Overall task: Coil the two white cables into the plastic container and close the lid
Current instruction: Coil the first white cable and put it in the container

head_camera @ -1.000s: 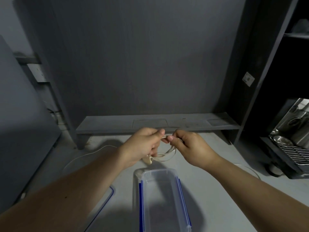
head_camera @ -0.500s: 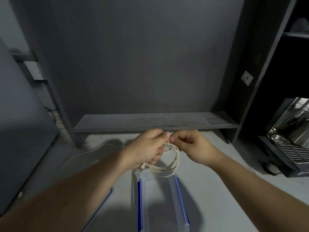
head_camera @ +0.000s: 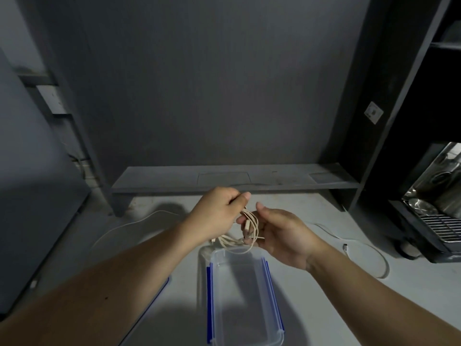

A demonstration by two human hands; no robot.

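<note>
Head view: left hand (head_camera: 216, 214) pinches the coiled white cable (head_camera: 245, 232), right hand (head_camera: 282, 236) cupping it half-open above the open plastic container (head_camera: 243, 295); lowering it in should come next.

**A Dim Grey Room With a Low Shelf**

The room is dark and grey. A big flat grey wall (head_camera: 219, 83) stands behind everything. A long, low grey shelf (head_camera: 234, 179) runs along the bottom of that wall. Under it and in front of it is a pale table top (head_camera: 324, 308). Dark shadows lie on the table top. Far off to the right is a tall black shelf unit (head_camera: 424, 101). A small white tag (head_camera: 373, 112) is stuck on its side. Low on the right sits a shiny metal rack (head_camera: 441, 223). On the left is a dark grey panel (head_camera: 32, 208). Higher up on the left is a pale wall plate (head_camera: 53, 99).
</note>
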